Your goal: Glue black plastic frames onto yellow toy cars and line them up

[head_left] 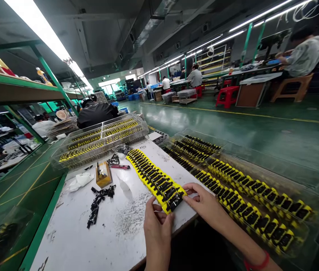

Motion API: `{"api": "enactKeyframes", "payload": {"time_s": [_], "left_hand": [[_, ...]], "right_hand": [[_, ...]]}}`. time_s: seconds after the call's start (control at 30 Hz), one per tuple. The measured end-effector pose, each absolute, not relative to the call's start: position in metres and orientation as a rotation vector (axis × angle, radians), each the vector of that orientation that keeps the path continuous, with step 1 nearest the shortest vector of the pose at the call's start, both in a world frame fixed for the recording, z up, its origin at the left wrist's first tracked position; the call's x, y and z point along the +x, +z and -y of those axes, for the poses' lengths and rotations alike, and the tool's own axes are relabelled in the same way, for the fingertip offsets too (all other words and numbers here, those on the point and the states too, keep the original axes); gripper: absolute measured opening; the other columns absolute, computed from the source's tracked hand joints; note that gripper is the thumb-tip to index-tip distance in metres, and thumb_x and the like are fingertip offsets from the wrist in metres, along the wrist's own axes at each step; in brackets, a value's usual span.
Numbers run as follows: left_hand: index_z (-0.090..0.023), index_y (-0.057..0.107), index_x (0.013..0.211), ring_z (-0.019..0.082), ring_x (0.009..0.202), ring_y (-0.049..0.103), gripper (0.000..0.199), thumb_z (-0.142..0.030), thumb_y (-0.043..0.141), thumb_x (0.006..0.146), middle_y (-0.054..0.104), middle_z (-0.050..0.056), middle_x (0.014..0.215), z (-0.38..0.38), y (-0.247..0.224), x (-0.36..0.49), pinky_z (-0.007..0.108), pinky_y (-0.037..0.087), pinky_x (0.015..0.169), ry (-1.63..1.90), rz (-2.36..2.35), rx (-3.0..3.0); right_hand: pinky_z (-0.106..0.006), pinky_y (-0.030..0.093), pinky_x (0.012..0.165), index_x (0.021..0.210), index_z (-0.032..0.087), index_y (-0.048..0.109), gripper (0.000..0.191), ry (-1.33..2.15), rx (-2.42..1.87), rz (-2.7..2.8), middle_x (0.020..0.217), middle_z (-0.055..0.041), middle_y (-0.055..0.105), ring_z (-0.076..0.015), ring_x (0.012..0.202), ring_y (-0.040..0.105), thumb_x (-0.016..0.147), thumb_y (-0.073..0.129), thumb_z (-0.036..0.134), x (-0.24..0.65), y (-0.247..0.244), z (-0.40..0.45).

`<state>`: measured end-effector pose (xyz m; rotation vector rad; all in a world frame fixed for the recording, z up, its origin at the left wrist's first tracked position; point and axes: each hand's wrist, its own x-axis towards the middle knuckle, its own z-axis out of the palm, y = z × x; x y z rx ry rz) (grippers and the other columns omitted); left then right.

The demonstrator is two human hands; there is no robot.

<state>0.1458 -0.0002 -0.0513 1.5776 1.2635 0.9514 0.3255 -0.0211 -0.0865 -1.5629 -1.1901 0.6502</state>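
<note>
A long row of yellow-and-black plastic parts (154, 175) lies across the white worktable (131, 222), packed side by side. My left hand (158, 227) pinches the near left corner of this row between thumb and fingers. At its near right corner, my right hand (200, 197) grips the yellow edge, also with thumb and fingers closed. Left of the row lie loose black plastic pieces (97, 205) in a small heap. A wooden block (103, 175) with dark pins or tools in it stands behind them, beside a red-handled cutter (119, 166).
Clear plastic trays (261, 165) filled with similar parts stand to the right. Stacked clear trays (100, 139) sit at the table's far end. Crumpled white tissue (80, 181) lies at the left. A person in black (97, 113) sits beyond; others work at far benches.
</note>
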Motion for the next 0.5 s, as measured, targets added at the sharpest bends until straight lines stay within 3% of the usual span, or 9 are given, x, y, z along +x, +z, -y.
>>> {"api": "enactKeyframes", "payload": {"time_s": [0.27,0.5], "left_hand": [[-0.019,0.047,0.120,0.016,0.066,0.058,0.059,-0.038,0.069,0.069,0.055,-0.001,0.082,-0.002,-0.065,0.145,0.031,0.049,0.065,0.992,-1.298,1.601],[-0.018,0.057,0.115,0.018,0.072,0.056,0.055,-0.054,0.065,0.074,0.058,0.003,0.084,0.002,-0.064,0.143,0.035,0.046,0.074,1.054,-1.298,1.776]], "right_hand": [[-0.028,0.049,0.071,0.112,0.021,0.058,0.036,0.611,-1.517,1.214,0.105,-0.0041,0.062,-0.0172,0.093,0.057,0.077,0.051,0.021,0.321,-0.083,0.025],[-0.031,0.048,0.079,0.109,0.021,0.061,0.030,0.663,-1.528,1.199,0.108,-0.0035,0.064,-0.0176,0.093,0.059,0.080,0.053,0.020,0.321,-0.074,0.034]]}}
